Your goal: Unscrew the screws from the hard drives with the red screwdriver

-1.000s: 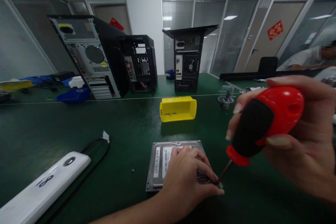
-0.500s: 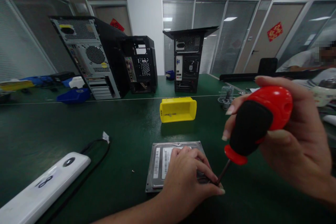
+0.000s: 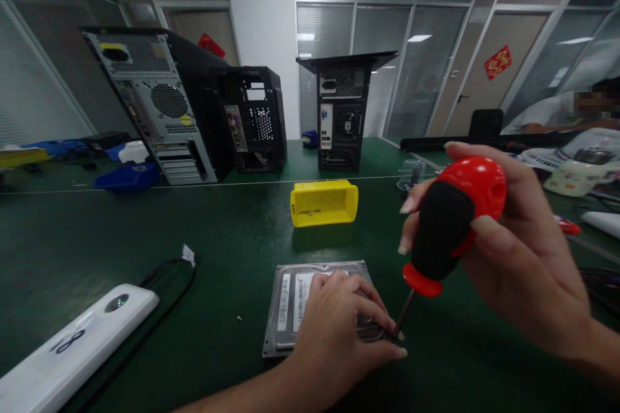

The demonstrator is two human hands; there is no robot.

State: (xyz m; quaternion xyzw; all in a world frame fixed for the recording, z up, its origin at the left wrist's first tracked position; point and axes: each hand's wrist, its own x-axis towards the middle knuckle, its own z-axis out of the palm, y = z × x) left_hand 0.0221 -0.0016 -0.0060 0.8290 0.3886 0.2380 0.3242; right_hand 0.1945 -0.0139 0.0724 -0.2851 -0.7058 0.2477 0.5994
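A silver hard drive (image 3: 281, 310) with white barcode labels lies flat on the green table. Across its right half rests my left hand (image 3: 334, 319), fingers curled over the top. Its thumb and a fingertip close around the near right corner, beside the screwdriver's tip. My right hand (image 3: 513, 251) grips a red and black screwdriver (image 3: 443, 226), tilted, its thin shaft pointing down to that corner. The exact contact of the tip is hidden by my left fingers. A tiny screw (image 3: 239, 318) lies on the table left of the drive.
Beyond the drive sits a yellow bin (image 3: 324, 206). A white power strip (image 3: 82, 335) with a black cable lies at left. Several black computer cases (image 3: 341, 110) stand behind. A clear container (image 3: 411, 175) is at right; a person (image 3: 547, 116) sits at the far right.
The view has shifted slightly, moving everything a little left. My right hand and the screwdriver handle have turned and moved left, leaving the shaft steeper. My left hand stays on the drive.
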